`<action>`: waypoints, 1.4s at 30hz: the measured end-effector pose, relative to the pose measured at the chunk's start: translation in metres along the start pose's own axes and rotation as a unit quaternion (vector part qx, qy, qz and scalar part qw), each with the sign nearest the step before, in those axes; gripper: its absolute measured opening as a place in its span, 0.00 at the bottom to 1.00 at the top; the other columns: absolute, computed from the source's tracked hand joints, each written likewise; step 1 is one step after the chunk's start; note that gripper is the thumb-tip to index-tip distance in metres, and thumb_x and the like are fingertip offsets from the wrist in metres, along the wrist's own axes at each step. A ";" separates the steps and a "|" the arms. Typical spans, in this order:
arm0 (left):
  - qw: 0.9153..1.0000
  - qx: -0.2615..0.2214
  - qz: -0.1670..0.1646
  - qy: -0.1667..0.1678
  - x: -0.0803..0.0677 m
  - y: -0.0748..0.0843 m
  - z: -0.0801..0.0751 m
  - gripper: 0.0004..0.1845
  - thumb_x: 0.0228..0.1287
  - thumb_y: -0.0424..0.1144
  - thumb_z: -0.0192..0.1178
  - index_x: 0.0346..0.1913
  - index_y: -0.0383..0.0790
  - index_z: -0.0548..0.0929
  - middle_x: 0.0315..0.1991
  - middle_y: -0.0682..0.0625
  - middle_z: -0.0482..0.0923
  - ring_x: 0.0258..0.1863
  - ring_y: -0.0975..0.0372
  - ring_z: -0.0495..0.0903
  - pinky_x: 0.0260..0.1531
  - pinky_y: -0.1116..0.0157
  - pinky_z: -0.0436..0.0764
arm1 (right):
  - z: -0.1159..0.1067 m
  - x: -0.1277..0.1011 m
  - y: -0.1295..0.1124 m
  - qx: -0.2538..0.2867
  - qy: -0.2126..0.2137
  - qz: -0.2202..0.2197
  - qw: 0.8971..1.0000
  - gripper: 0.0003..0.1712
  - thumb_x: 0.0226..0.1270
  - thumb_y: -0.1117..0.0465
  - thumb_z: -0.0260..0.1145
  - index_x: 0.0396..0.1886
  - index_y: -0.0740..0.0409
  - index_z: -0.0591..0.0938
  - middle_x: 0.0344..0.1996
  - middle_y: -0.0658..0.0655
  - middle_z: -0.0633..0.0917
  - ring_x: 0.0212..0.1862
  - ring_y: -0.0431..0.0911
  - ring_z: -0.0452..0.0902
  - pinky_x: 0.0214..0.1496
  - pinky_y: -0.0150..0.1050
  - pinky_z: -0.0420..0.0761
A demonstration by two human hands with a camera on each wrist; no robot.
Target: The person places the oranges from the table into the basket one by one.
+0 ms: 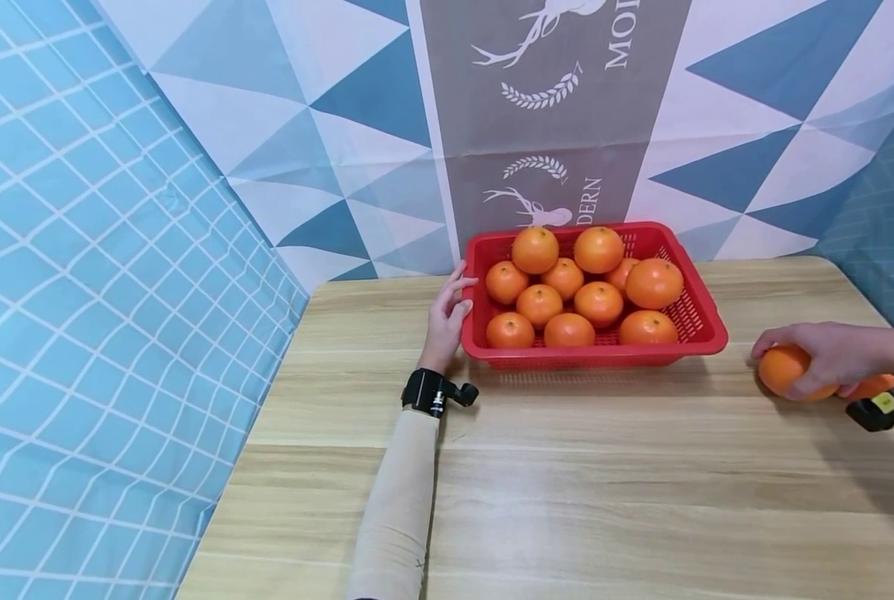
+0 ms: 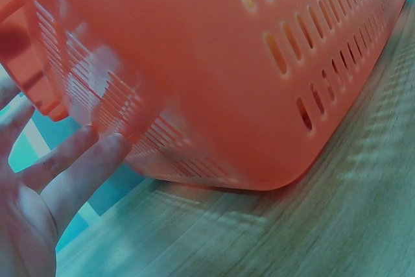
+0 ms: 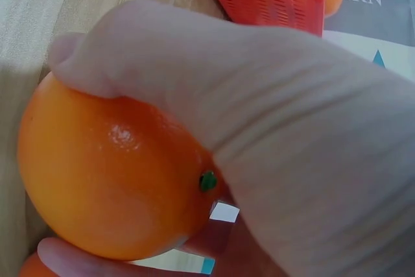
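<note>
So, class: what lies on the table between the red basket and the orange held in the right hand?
Nothing: in the head view only bare table separates the basket from the orange in the right hand.

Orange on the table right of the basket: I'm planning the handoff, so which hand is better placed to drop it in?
Right. The right hand already grips the orange; the left hand touches the red basket.

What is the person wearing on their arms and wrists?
The left arm wears a long, snug beige sleeve that ends at the wrist. A black strap with a small black camera mount sits there. The right wrist carries a black device with a yellow mark. Both hands are bare, no gloves.
</note>
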State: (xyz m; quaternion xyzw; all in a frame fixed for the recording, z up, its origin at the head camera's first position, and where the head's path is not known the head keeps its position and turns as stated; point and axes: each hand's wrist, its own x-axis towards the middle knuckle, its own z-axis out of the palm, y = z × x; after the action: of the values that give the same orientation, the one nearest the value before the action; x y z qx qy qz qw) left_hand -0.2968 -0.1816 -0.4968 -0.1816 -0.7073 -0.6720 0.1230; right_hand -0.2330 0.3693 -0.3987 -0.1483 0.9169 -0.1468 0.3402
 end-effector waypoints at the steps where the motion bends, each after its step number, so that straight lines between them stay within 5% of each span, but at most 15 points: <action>1: 1.000 -0.002 0.002 -0.002 0.000 -0.001 0.000 0.21 0.84 0.31 0.52 0.71 0.34 0.83 0.91 0.48 0.63 0.90 0.49 0.65 0.77 0.52 0.83 | 0.000 0.000 0.000 -0.001 0.000 0.001 1.000 0.33 0.66 0.63 0.79 0.68 0.66 0.77 0.49 0.62 0.79 0.43 0.52 0.74 0.36 0.43 0.86; 5: 1.000 -0.006 0.006 -0.005 0.000 -0.008 -0.002 0.21 0.84 0.34 0.53 0.71 0.38 0.84 0.91 0.49 0.63 0.90 0.49 0.64 0.77 0.53 0.83 | -0.003 0.002 -0.001 -0.013 0.003 -0.005 1.000 0.35 0.65 0.62 0.80 0.68 0.66 0.77 0.49 0.62 0.79 0.39 0.51 0.75 0.35 0.42 0.86; 7: 1.000 -0.004 -0.003 -0.008 -0.005 0.005 0.000 0.22 0.83 0.33 0.51 0.73 0.34 0.82 0.92 0.50 0.62 0.90 0.48 0.64 0.77 0.51 0.83 | -0.006 0.002 -0.003 -0.026 0.009 -0.011 1.000 0.35 0.63 0.63 0.81 0.67 0.67 0.78 0.48 0.61 0.80 0.40 0.51 0.76 0.37 0.42 0.85; 16: 1.000 0.010 -0.018 0.004 -0.005 0.014 0.003 0.22 0.84 0.28 0.50 0.73 0.32 0.81 0.92 0.51 0.62 0.92 0.51 0.61 0.80 0.47 0.79 | -0.030 -0.012 -0.020 -0.084 0.075 -0.022 0.993 0.35 0.62 0.66 0.79 0.67 0.71 0.77 0.49 0.60 0.83 0.47 0.52 0.76 0.41 0.42 0.83; 24: 1.000 -0.004 0.008 -0.001 0.002 -0.014 -0.006 0.21 0.83 0.32 0.52 0.70 0.39 0.86 0.91 0.49 0.64 0.90 0.49 0.65 0.77 0.59 0.83 | -0.056 -0.025 -0.032 -0.114 0.128 -0.011 0.985 0.35 0.61 0.66 0.81 0.66 0.68 0.78 0.50 0.66 0.81 0.46 0.56 0.75 0.34 0.43 0.88; 30: 1.000 0.008 -0.011 0.002 -0.004 0.011 0.002 0.22 0.83 0.27 0.48 0.72 0.29 0.81 0.92 0.49 0.62 0.92 0.49 0.62 0.82 0.48 0.77 | -0.067 -0.022 -0.044 -0.112 0.124 -0.020 0.986 0.36 0.63 0.65 0.81 0.69 0.68 0.78 0.52 0.65 0.82 0.45 0.52 0.76 0.33 0.41 0.87; 37: 0.999 -0.041 -0.005 -0.031 0.024 -0.085 -0.024 0.23 0.83 0.33 0.56 0.71 0.55 0.87 0.90 0.67 0.63 0.90 0.64 0.63 0.78 0.61 0.82 | -0.078 -0.014 -0.076 -0.086 0.117 -0.053 0.988 0.41 0.63 0.65 0.82 0.73 0.69 0.75 0.56 0.64 0.82 0.46 0.51 0.78 0.34 0.39 0.87; 42: 0.998 -0.051 -0.006 -0.021 0.020 -0.075 -0.020 0.23 0.82 0.31 0.55 0.71 0.51 0.87 0.90 0.63 0.63 0.90 0.59 0.65 0.77 0.61 0.82 | -0.089 -0.004 -0.100 -0.063 0.098 -0.076 0.990 0.42 0.65 0.64 0.81 0.76 0.66 0.75 0.58 0.63 0.82 0.46 0.50 0.79 0.35 0.39 0.88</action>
State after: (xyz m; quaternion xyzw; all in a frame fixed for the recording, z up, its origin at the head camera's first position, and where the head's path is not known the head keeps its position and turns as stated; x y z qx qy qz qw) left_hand -0.3474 -0.2025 -0.5550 -0.1975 -0.6758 -0.7037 0.0950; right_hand -0.2724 0.2947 -0.2951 -0.2232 0.9394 -0.1279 0.2268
